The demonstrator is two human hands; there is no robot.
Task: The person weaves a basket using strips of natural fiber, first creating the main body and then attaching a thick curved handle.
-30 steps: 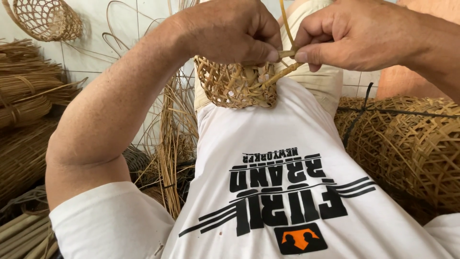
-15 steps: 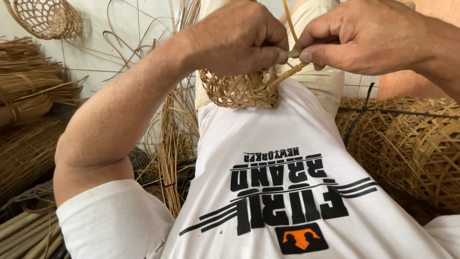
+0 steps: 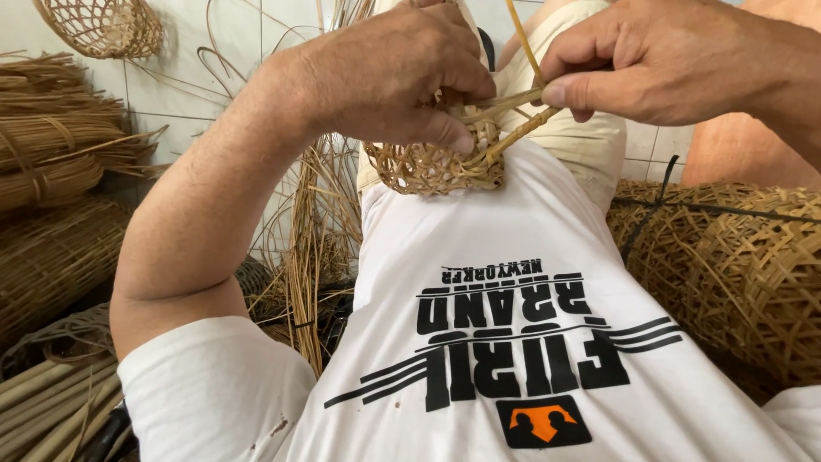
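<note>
left hand [image 3: 402,73] cupped over top of small basket [image 3: 432,162], thumb pressed along its rim, fingers curled round far side. basket sits against the chest, just above the white shirt [image 3: 513,282], open hex weave, pale tan, unfinished at rim. right hand [image 3: 658,60] pinching loose strips [image 3: 513,120] betw thumb + forefinger, other fingers folded in; strips run from the pinch down-left into basket rim. one thin strip [image 3: 523,38] sticks up past the top edge of view.

handling, my read: basket v. light, springy, crushable if squeezed hard — weave gaps wide. best held as now, palm over top + thumb on rim, not by the side wall. strips look stiff-ish but bendy, smooth, prob slip unless pinched close to the rim; sharp bend could kink or split them.

around: bundles of cane [image 3: 51,154] at left edge, more stalks [image 3: 51,402] bottom-left corner, big woven piece [image 3: 735,265] at right edge, another small basket [image 3: 103,26] top-left corner, tiled wall [image 3: 197,85] behind.
</note>
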